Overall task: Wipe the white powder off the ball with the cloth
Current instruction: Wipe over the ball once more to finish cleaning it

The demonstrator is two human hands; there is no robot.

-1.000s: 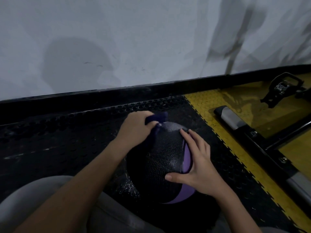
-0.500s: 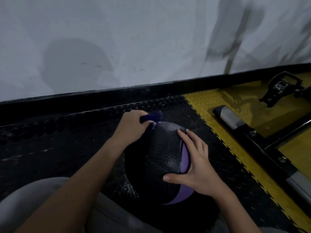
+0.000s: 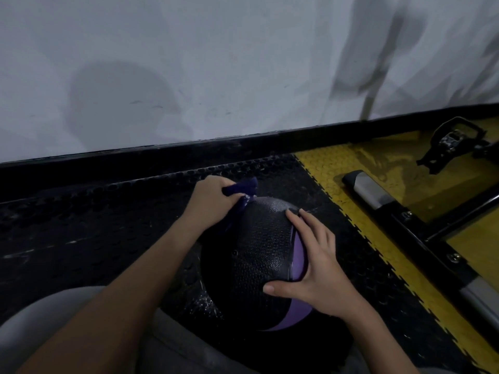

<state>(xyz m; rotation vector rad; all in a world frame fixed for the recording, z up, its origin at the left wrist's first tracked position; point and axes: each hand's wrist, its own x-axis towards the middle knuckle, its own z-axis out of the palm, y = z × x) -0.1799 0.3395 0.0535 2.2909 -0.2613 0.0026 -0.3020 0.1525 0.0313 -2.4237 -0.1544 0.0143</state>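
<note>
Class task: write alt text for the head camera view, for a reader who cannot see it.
A person's left hand grips a dark purple cloth against a textured black-and-purple ball on black studded floor matting, while the right hand rests open on its side.

Under the fingers of the right hand: ball, on the floor mat. At the ball's far left side, inside the curled fingers of the left hand: cloth, touching the ball. Beyond both sets of fingertips: baseboard, then wall. Right of the right fingers, well apart: metal frame on the floor, with a pedal behind it. Nearer than the left fingers, beside the ball: powder specks on the mat.
</note>
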